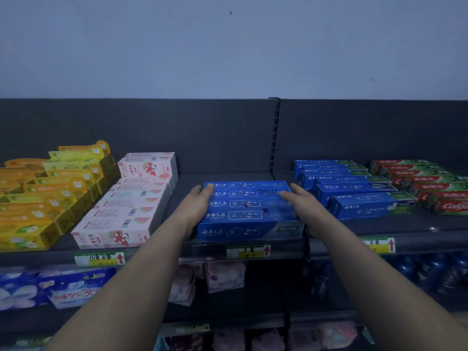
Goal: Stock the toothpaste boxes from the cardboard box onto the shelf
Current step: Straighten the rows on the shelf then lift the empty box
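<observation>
Head view: blue toothpaste boxes (249, 211) sit mid shelf (188, 179), at its front edge.
Grips: my left grip (200, 201) and right grip (301, 198) are spread flat, pressing the block's sides.
Push: I'd slide both sides evenly so the rows end up square.

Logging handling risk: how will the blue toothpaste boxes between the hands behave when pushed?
The blue toothpaste boxes are flat, stiff-looking cartons, so they probably slide, not roll or tip. Several lie side by side; if loose, they may splay unless the left hand and right hand brace both ends.
</observation>
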